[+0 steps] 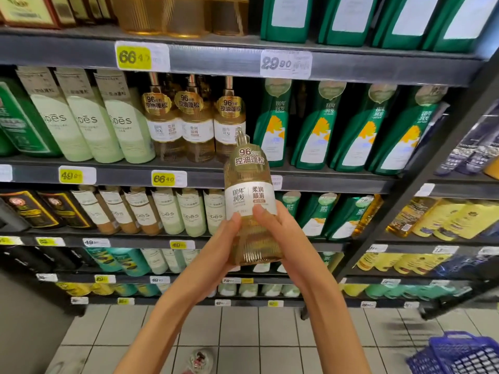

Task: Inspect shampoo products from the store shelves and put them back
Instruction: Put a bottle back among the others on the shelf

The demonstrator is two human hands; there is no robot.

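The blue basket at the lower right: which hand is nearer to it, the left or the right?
Right. The right hand grips the golden bottle on the side toward the blue basket, up and left of it; the left hand holds the bottle's far side.

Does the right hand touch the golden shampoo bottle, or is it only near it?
Touching. The head view shows the right hand gripping the lower part of the golden shampoo bottle, thumb on its white label.

Glossy, ribbed clear plastic bottle (pixel 255 247) in your left grip (pixel 220 242) and right grip (pixel 275 233), smooth matt label (pixel 249 197), dark matt metal shelf (pixel 216 63) above them, glazed floor tiles (pixel 243 333) below
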